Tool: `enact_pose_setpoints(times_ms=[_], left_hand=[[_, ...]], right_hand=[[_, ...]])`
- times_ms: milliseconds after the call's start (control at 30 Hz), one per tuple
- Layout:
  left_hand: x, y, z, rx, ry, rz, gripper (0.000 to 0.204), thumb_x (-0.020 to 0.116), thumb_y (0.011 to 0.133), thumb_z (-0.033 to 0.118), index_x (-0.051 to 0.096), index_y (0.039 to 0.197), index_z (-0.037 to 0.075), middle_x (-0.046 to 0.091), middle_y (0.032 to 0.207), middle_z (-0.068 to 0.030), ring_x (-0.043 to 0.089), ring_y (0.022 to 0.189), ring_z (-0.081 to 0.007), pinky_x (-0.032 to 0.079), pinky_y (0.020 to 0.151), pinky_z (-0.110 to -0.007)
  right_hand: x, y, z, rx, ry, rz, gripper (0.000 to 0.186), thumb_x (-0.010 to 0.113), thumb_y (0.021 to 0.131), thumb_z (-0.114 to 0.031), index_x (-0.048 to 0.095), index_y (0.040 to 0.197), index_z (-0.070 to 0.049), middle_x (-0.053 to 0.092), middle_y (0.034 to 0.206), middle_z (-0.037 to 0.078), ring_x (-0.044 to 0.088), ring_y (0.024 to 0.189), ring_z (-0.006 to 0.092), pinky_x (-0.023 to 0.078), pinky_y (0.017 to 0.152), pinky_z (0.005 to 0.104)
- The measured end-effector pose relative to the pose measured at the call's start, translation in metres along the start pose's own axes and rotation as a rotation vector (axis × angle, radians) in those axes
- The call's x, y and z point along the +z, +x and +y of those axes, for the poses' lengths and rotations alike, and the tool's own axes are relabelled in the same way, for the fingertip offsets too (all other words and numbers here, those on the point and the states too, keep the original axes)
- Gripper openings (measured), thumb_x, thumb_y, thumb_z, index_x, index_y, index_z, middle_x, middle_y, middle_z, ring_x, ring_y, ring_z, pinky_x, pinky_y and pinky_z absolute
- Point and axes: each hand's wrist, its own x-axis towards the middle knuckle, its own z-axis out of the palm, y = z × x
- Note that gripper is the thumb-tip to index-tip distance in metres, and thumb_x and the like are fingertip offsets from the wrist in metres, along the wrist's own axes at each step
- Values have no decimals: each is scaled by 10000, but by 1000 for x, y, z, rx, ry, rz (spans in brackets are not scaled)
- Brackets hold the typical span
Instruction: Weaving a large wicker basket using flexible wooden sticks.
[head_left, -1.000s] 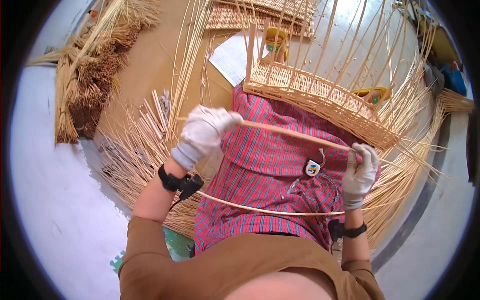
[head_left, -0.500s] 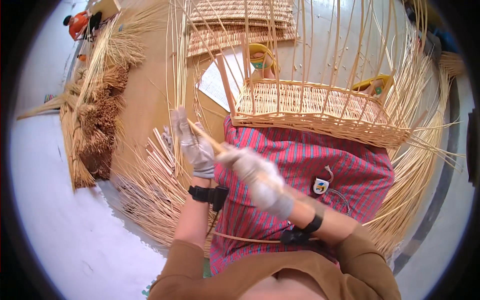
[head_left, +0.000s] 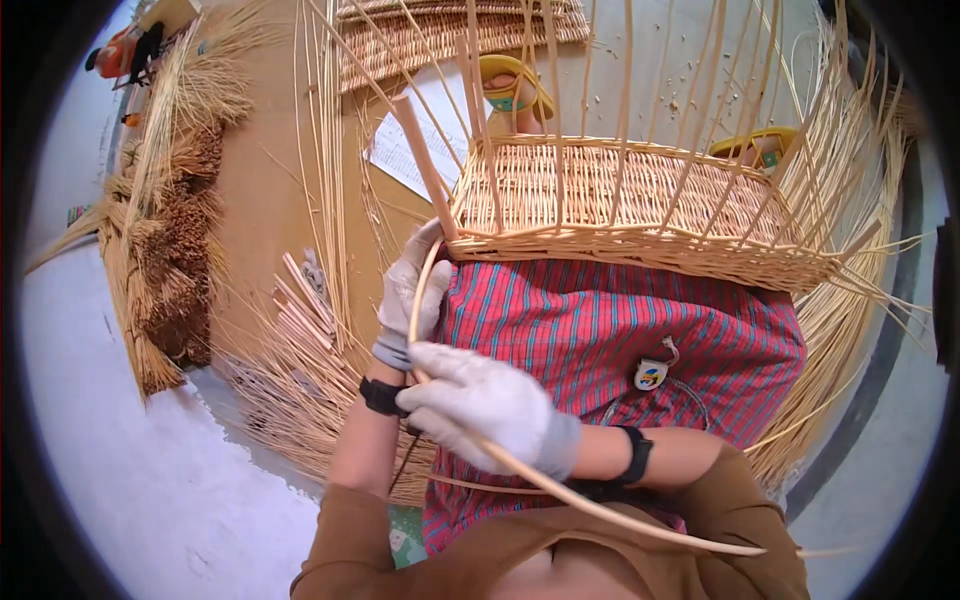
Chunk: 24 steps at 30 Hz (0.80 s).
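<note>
A rectangular wicker basket (head_left: 640,240) with tall upright stakes rests against the red plaid cloth (head_left: 600,320) over my lap. My gloved left hand (head_left: 408,290) is at its near left corner, beside a thick corner post (head_left: 425,165), closed around the tip end of a long, pale wicker rod (head_left: 600,512). Some of its fingertips are hidden behind the corner. The rod bends down over that palm. My gloved right hand (head_left: 490,405) grips it farther back, close to my left wrist, and the tail runs out over my right forearm's lower side.
A small white round-cornered tape measure (head_left: 650,375) lies on the cloth. Loose rods (head_left: 840,290) spread along the right, and tied bundles (head_left: 170,270) lie left. Short cut sticks (head_left: 305,305) are beside my left arm. Beyond are a paper sheet (head_left: 410,140) and woven panels (head_left: 450,50).
My left hand has gone from spread fingers in the air to the basket's corner, closing on the rod. The right hand has moved down, and the rod now curves. The view has shifted slightly.
</note>
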Motion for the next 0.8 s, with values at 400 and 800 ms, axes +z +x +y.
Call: enact_pose_setpoints(times_ms=[400,800], left_hand=[[-1,76,6,-141,-794,-253,674,386,1022,699,531,812,75,483,699,-13,503,609,-155,475,616,-283],[10,73,-7,-140,-753,-60,707,440,935,807,456,698,141,321,552,74,306,446,-66,230,409,-237]], right_hand=[[9,-3,8,-73,-313,-66,198,860,754,-205,682,837,-223,494,630,-31,514,591,188,374,542,369],[-70,-34,52,128,-643,486,319,801,881,-127,523,727,-100,460,647,82,469,537,265,362,489,382]])
